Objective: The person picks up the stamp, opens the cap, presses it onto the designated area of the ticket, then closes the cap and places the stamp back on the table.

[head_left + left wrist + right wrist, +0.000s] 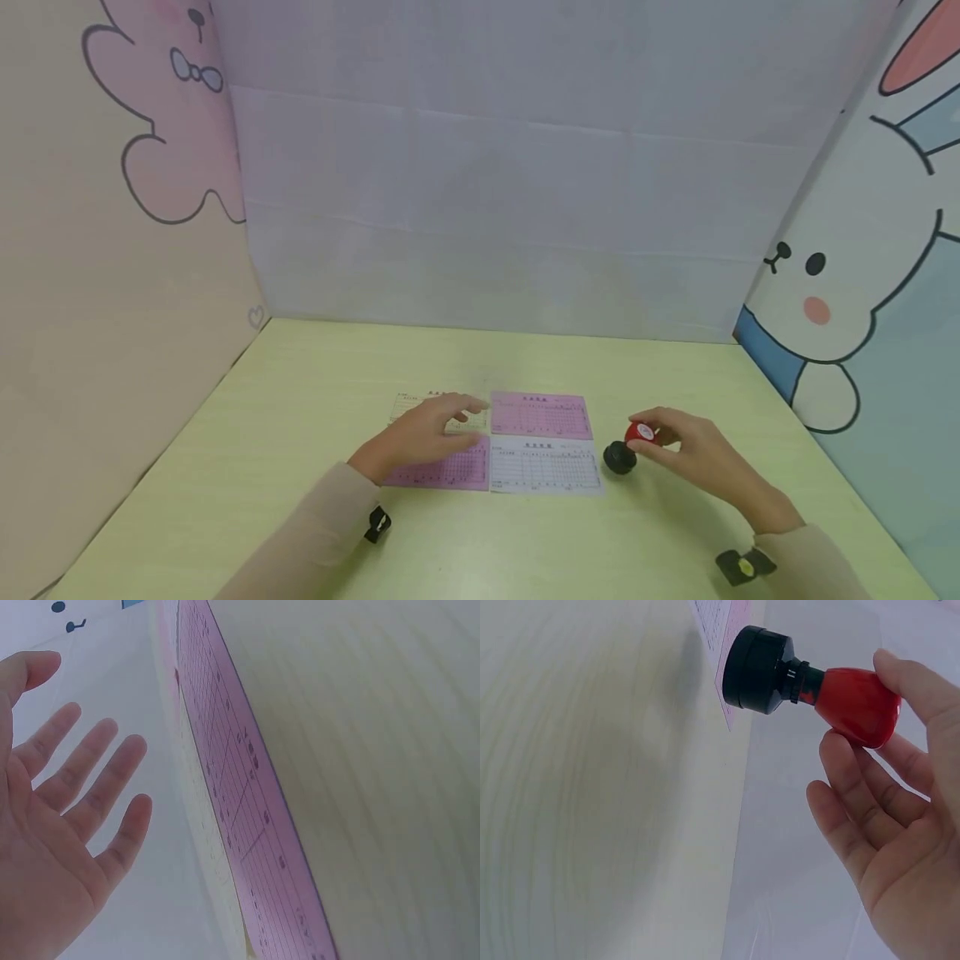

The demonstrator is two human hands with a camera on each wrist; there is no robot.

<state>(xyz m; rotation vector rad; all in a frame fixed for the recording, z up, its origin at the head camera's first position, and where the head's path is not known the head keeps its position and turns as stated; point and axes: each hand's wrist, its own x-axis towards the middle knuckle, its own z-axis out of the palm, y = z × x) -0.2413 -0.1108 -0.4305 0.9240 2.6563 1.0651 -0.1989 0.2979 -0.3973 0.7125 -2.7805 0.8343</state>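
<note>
My right hand (pixel 693 450) pinches the red handle of a stamp (pixel 855 705) between thumb and fingers. The stamp's round black base (pixel 619 457) points left, just beside the white form sheet (pixel 546 465); in the right wrist view the base looks raised off the table. Above the left-hand sheets, my left hand (pixel 427 433) hovers with fingers spread and holds nothing. It partly covers a yellow form sheet (pixel 408 406) and a pink-purple form sheet (pixel 465 468). Another pink form sheet (pixel 540 417) lies at the back right of the group.
The sheets lie edge to edge on a pale yellow table (pixel 525 550). A whitish back wall (pixel 487 208) rises behind it, with cartoon-printed side walls at left and right. Black bands (pixel 378 524) show at both wrists.
</note>
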